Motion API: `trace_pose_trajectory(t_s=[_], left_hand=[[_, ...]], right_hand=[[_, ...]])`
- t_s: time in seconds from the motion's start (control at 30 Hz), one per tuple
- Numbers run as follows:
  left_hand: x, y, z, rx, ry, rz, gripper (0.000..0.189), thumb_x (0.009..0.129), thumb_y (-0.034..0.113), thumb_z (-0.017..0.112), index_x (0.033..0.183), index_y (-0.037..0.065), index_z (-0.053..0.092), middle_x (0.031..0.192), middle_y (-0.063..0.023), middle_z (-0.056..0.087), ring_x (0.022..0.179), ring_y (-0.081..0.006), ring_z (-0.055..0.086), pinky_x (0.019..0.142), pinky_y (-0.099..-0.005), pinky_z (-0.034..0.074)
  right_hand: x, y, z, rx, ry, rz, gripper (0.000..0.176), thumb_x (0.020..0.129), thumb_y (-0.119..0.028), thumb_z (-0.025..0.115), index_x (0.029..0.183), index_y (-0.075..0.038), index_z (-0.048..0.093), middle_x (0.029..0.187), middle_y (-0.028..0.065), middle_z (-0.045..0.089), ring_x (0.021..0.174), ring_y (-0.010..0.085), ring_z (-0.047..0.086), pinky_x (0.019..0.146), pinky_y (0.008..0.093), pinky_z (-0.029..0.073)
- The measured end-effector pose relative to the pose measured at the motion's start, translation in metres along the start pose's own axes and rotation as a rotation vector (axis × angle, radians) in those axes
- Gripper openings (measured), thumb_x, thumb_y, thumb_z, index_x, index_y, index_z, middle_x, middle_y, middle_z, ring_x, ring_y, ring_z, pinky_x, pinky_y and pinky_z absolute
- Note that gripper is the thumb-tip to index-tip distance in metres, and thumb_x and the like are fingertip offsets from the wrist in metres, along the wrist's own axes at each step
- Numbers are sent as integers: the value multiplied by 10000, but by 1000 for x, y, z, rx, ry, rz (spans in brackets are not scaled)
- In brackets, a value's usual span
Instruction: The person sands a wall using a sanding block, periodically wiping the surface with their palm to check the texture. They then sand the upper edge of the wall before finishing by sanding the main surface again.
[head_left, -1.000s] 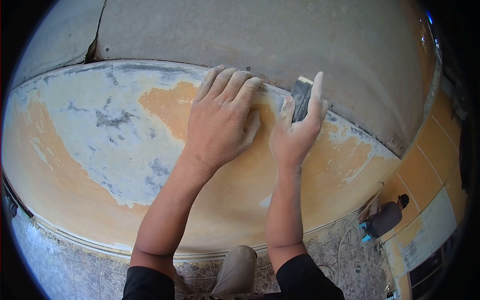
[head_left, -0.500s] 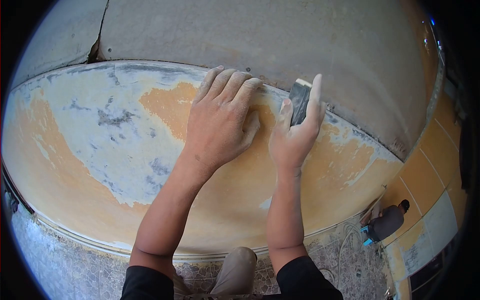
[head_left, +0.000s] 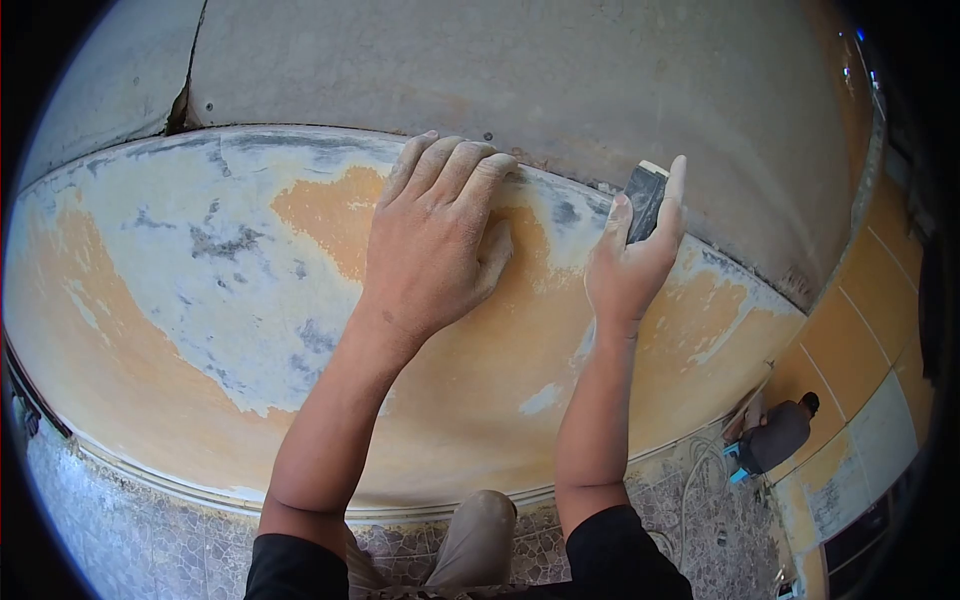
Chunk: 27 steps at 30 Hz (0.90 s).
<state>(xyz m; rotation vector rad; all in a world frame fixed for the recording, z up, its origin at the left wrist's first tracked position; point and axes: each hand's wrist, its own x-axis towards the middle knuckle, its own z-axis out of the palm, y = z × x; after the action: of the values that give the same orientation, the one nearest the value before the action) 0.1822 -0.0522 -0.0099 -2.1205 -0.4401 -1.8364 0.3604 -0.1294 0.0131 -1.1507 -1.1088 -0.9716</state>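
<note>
1. Head view: a knee is showing at 6 o'clock, nearest the body.
2. The left hand is resting at 11 o'clock, fingers loosely bent at the upper edge and gripping no object. It is covering part of the surface beneath.
3. The right hand is pinching a dark block at 2 o'clock, close to that edge. Its underside is hidden, so contact cannot be told.
4. The curved surface is showing uneven progress: pale, grey-flecked areas are spreading from 9 to 11 o'clock, apparently worn back. Orange coating is covering the bottom, 1 patch at 10 o'clock and much around 3 o'clock, so the finish is looking partial.
5. A grey surface is bordering the edge at 12 o'clock, with a dark gap opening at 10 o'clock.
6. Farther off, at 4 o'clock, another person is sitting by a blue stool, apart from the hands.
</note>
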Motion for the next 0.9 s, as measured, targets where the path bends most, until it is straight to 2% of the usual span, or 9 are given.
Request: trace_pose_trajectory(t_s=[0.13,0.2,0.33,0.4,0.5,0.7,0.8,0.83,0.9], left_hand=[[0,-1,2,-29,29,1,489,799,96,743,1272,95,620,1257,-92,655,1248,-320,591,1225,-518,379],[-1,0,1,-37,34,-4,489,799,94,743,1272,94,619,1251,-91,656,1244,-319,592,1224,-519,380],[1,-1,1,-12,18,4,491,797,91,745,1271,95,620,1245,-89,656,1236,-316,595,1226,-514,383],[1,-1,0,-10,6,5,491,796,91,747,1271,95,621,1245,-88,656,1232,-315,597,1225,-512,383],[1,-1,1,0,9,0,489,798,92,750,1270,95,622,1246,-86,656,1227,-313,599,1222,-511,383],[2,-1,0,-18,26,10,490,800,94,752,1272,92,622,1252,-87,657,1229,-317,597,1217,-511,384],[1,-2,-1,-11,-2,17,491,799,93,751,1273,90,621,1255,-92,656,1236,-319,593,1216,-511,383],[1,-2,-1,-11,-5,13,492,797,93,750,1272,90,620,1258,-94,655,1241,-319,591,1216,-512,382],[1,-1,-1,-13,4,8,491,799,93,750,1272,89,620,1257,-95,655,1242,-318,590,1216,-511,382]], right_hand=[[-65,0,0,44,-13,37,692,976,30,640,1622,5,394,1349,245,602,1204,394,586,1070,449,462],[-112,6,2,-35,-23,-94,726,956,49,642,1634,-28,392,1290,214,598,1114,374,618,946,462,527],[-78,11,-2,25,-61,-35,727,961,59,624,1639,-15,371,1284,217,586,1130,390,608,955,470,524],[-24,3,2,-16,33,9,731,953,83,606,1637,6,360,1298,233,579,1142,407,601,945,473,533],[-6,8,6,56,84,-2,721,961,88,587,1638,14,353,1307,250,570,1157,413,601,949,481,529],[-116,13,-3,2,-38,-39,699,986,72,568,1645,3,347,1306,244,580,1163,389,599,974,480,507],[-66,25,-9,4,22,-9,705,982,73,572,1647,-9,353,1300,238,593,1138,390,605,964,474,512],[-43,29,-8,52,55,117,711,978,66,583,1648,-29,365,1287,235,596,1109,397,614,969,472,510],[-16,27,-7,19,63,84,713,977,62,588,1648,-37,369,1281,233,596,1099,396,618,958,468,515]])
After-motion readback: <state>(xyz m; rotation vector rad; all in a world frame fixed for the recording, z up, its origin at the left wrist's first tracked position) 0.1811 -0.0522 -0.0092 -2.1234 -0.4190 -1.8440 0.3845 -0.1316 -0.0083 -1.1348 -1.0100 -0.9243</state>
